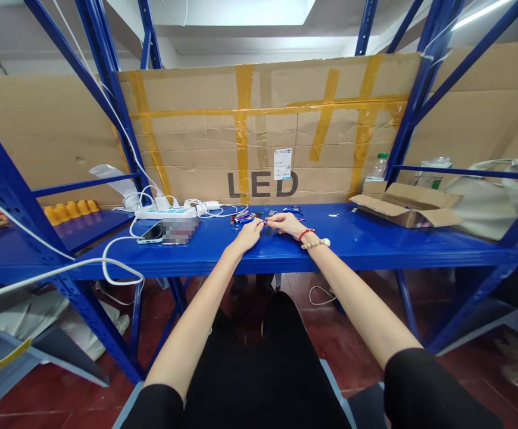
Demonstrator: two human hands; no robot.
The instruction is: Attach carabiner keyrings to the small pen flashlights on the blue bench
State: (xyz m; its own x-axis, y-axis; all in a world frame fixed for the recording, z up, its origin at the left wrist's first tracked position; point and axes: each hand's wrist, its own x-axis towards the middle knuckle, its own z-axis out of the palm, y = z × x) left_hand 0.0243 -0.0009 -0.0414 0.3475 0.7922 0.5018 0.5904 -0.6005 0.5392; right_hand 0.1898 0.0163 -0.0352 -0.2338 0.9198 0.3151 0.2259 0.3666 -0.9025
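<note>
Both my arms reach forward onto a blue metal shelf [366,241]. My left hand [250,232] is curled, its fingertips pinched on a small dark part [264,223] that I cannot make out. My right hand [288,224] meets it from the right, fingers bent and pinched on the same small part. The right wrist wears a red string and a bead bracelet [315,243]. Just behind the hands lie several small blue and dark parts [245,218].
A white power strip [165,211] with plugs and white cables lies at the left, a phone [150,233] in front of it. An open cardboard box [406,205] stands at the right. A taped cardboard sheet [263,131] marked LED backs the shelf. Orange pieces [71,210] line the left shelf.
</note>
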